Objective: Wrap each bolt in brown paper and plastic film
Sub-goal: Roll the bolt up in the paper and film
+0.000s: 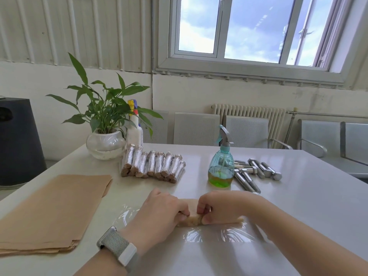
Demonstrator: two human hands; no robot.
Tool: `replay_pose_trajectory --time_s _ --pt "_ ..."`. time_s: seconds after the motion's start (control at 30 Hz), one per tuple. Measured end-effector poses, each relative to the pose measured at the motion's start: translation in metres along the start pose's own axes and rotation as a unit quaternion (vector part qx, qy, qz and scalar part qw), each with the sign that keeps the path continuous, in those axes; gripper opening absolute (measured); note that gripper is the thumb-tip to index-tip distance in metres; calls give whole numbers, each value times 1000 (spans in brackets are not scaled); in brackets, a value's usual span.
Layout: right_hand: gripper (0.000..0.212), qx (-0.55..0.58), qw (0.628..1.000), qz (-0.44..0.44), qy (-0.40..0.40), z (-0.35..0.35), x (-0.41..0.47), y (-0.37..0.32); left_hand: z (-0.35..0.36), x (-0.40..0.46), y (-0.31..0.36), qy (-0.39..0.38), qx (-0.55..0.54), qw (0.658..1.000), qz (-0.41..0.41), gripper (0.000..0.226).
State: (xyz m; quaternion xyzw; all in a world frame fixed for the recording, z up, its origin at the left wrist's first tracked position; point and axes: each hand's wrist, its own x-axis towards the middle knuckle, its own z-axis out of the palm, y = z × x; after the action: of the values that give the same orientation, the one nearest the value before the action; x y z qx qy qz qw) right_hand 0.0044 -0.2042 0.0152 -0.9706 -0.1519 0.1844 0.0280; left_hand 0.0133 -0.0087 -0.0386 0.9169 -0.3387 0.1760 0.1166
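Bolt [194, 220], rolled in brown paper, lies on the clingy plastic film [219, 234] at the table's [298, 196] near edge, probably heavy and stiff, so my left hand [159, 214] and right hand [217, 208] pinch its middle with curled fingertips.

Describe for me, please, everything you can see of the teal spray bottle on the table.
The spray bottle stands upright on the white table, apart from both hands. It looks like clear teal plastic, with a rounded body, a narrow neck and a teal and grey trigger head. Yellow-green liquid fills its lower part. Bare steel bolts lie right beside and behind it.
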Motion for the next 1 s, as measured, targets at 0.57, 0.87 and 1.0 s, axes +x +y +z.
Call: replay_pose_trajectory --time_s 0.57,0.87,1.0 --pt "28 58 998 32 2 -28 19 1 -9 -2 1 -71 -163 979 -98 12" --pt "47 37 993 91 68 -6 42 12 -10 -2 1 -74 -176 977 -91 7" --pt "23 19 997 63 44 -11 38 14 -8 0 1 -62 -142 984 -84 8"
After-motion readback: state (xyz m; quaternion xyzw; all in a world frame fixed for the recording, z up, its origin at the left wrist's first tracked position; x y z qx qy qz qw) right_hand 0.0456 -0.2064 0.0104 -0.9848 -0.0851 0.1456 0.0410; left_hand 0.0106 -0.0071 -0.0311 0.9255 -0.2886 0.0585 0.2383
